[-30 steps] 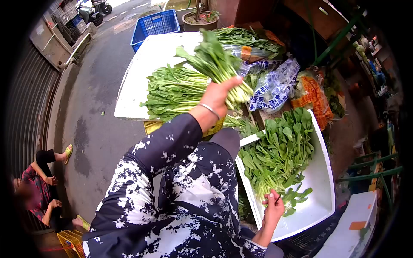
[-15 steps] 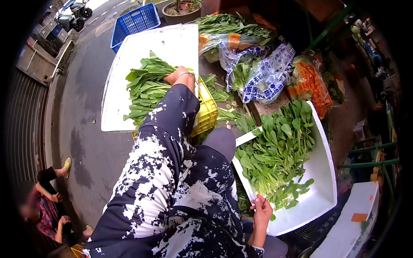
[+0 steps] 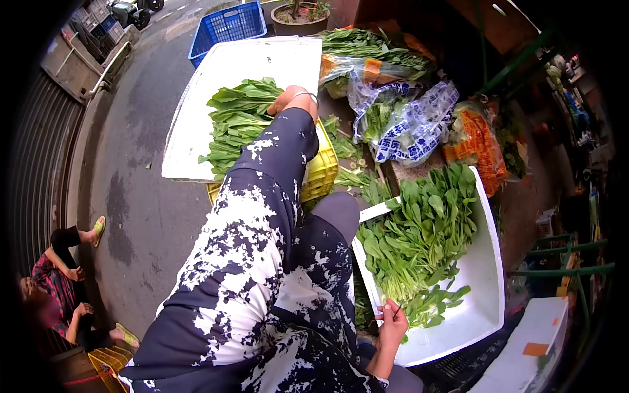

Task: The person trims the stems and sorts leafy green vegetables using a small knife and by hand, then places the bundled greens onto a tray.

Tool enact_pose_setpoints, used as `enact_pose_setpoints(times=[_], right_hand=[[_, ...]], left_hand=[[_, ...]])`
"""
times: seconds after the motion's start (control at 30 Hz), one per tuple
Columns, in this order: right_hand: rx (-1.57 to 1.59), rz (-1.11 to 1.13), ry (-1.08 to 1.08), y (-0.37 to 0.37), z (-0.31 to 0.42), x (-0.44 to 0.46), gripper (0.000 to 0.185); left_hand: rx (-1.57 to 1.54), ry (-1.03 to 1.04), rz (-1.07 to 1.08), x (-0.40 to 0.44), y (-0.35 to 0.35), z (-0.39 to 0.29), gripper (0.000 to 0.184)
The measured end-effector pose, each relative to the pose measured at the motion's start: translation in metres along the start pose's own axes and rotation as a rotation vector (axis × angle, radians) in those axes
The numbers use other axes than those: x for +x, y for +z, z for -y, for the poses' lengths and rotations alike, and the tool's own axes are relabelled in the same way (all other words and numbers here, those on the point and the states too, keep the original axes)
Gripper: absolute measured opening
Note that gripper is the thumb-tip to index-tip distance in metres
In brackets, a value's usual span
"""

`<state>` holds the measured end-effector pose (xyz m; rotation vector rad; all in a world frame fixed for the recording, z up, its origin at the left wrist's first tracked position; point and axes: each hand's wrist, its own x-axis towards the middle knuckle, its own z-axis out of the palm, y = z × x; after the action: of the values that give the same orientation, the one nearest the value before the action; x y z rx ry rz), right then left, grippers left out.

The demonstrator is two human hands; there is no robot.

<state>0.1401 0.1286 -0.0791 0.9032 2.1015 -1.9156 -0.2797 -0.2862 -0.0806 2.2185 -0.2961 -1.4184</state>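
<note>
My left hand (image 3: 293, 99), with a bangle at the wrist, touches the stem ends of a pile of leafy greens (image 3: 239, 121) on a white foam board (image 3: 190, 131); its fingers are mostly hidden. The board rests on a yellow crate (image 3: 320, 171). Lower right, my right hand (image 3: 392, 325) is closed in a pinch on a small, thin dark tool, too small to identify. It is beside the stems of more greens (image 3: 426, 229) in a white foam box (image 3: 481, 314).
Behind are a blue crate (image 3: 226, 27), a potted plant (image 3: 298, 23), and bagged vegetables (image 3: 406, 131). An orange-printed bag (image 3: 478, 144) stands at right, above a white box (image 3: 524, 347). A person (image 3: 62, 288) sits at the left.
My left hand has carried a bunch of greens down and left onto the pile on the board. My right hand has moved slightly down and left. The view has shifted.
</note>
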Motion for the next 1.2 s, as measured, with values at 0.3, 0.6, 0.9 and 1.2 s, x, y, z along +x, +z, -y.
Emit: enact_pose_setpoints(times=[0.3, 0.6, 0.9, 1.2], right_hand=[[0.010, 0.017, 0.002, -0.002, 0.001, 0.002, 0.026], [-0.092, 0.024, -0.004, -0.005, -0.004, 0.003, 0.025], [0.498, 0.144, -0.368, 0.023, 0.111, -0.040, 0.046], [0.741, 1.184, -0.545, 0.022, 0.237, -0.105, 0.026]], left_hand=[[-0.042, 0.335, 0.949, -0.048, -0.127, -0.025, 0.034], [0.386, 1.043, 1.575, -0.021, -0.134, -0.074, 0.057], [1.417, 2.181, 0.516, 0.091, -0.095, -0.053, 0.057], [1.175, 2.247, 0.508, 0.106, -0.068, -0.061, 0.062]])
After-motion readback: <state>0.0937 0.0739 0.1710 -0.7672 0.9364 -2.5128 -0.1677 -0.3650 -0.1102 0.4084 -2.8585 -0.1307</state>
